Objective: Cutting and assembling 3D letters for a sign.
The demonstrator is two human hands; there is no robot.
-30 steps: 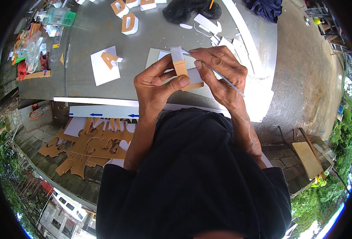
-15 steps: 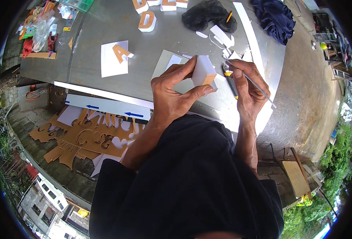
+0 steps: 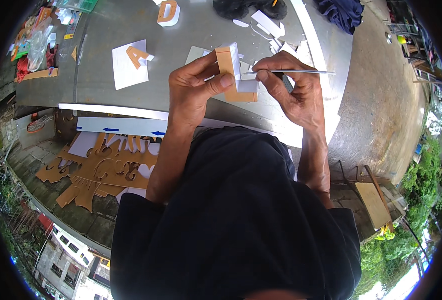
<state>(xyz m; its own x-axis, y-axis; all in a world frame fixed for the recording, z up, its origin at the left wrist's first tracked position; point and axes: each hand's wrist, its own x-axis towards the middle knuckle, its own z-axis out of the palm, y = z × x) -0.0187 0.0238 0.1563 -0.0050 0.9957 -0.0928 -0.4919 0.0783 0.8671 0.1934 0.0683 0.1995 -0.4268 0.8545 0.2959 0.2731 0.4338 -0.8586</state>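
Note:
My left hand [image 3: 191,97] grips an L-shaped block letter [image 3: 241,96] with a tan face and white side walls, thumb on the tan face and fingers behind. The letter is held above the table, its inner corner turned toward my right hand. My right hand [image 3: 301,95] pinches a slim metal rod-like tool [image 3: 313,72] between thumb and fingers. It lies nearly level, its left end at the letter's inner corner; whether it touches cannot be told. Beneath my right hand, a dark grey cutter handle [image 3: 288,83] is partly hidden.
On the metal table [image 3: 101,65] are a small tan letter [image 3: 137,56] on a white sheet [image 3: 123,75], another block letter [image 3: 168,14], white offcuts [image 3: 267,24] and a black bag [image 3: 253,9]. Cut-out tan sheets [image 3: 106,167] lie below left. A long white strip [image 3: 313,45] runs along the right.
The block letter has been turned so its tan L-shaped face shows. My right hand has come left, bringing the metal tool from a slant to nearly level at the letter. The view has shifted.

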